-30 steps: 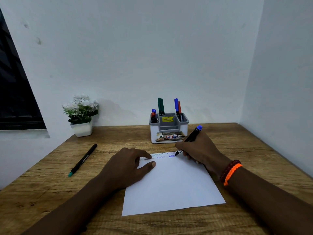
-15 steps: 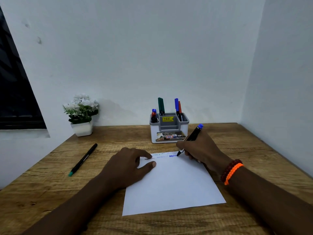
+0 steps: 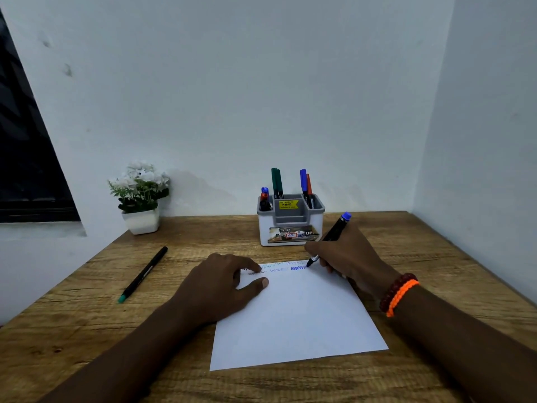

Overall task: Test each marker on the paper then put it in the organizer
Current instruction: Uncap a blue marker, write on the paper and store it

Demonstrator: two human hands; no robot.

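While the right hand grips a blue-capped marker, tip on the white paper beside a blue zigzag, the left hand lies flat, fingers spread, pinning the sheet's left edge. Grey-and-white organizer behind paper: green markers in back-left slot, blue and red markers back-right, small caps far left. Wooden desk; black pen lying left; potted white flowers against white wall.

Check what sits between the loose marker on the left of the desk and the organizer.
Head view: nothing but bare wooden desk between the loose marker and the organizer. The left hand and paper lie nearer the camera, off that line.
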